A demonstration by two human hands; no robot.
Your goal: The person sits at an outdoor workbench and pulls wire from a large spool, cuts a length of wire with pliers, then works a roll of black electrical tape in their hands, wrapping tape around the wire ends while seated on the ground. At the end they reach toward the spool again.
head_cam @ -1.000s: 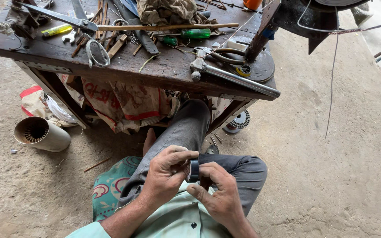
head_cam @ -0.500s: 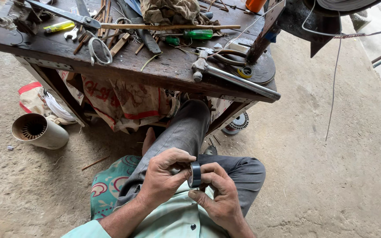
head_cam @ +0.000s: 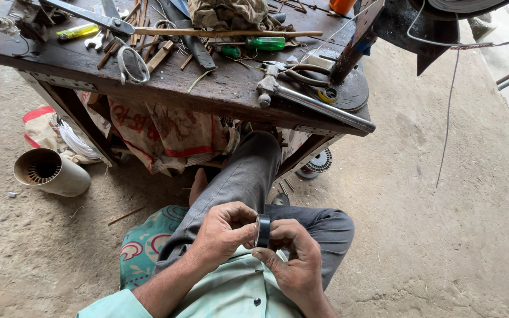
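Seen from above: dark ring (head_cam: 263, 230), likely a tape roll, pinched on edge between left hand (head_cam: 222, 234) and right hand (head_cam: 293, 259), just above the lap. Left fingertips closed on the ring's near rim; right fingers curled against its far side, thumb seemingly feeling along the band, perhaps for a loose end. Held close to the chest, apparently for a steady two-handed grip and a clear look at the edge.

Seated low on a patterned cushion (head_cam: 142, 247) on the dirt floor (head_cam: 443, 235), one grey-trousered leg (head_cam: 248, 171) stretched under the wooden bench (head_cam: 219, 100), green shirt (head_cam: 225, 294) at the bottom of the view.

Crowded across the bench top: long metal pipe (head_cam: 316, 106) with a clamp head along the front right edge, round dark disc (head_cam: 349, 88) at the right corner, green-handled screwdriver (head_cam: 263, 43) toward the back, yellow tool (head_cam: 78, 31) at the back left, wire loop (head_cam: 132, 63) near the front left, wooden rod (head_cam: 225, 33) lying across the back.

Stuffed beneath the bench: printed sack (head_cam: 166, 132). Lying on its side by the left bench leg: finned metal cylinder (head_cam: 51, 172). Hanging at right: thin wire (head_cam: 449, 106), well apart from the hands. Nothing between hands and ring; bench edge close over the outstretched knee.
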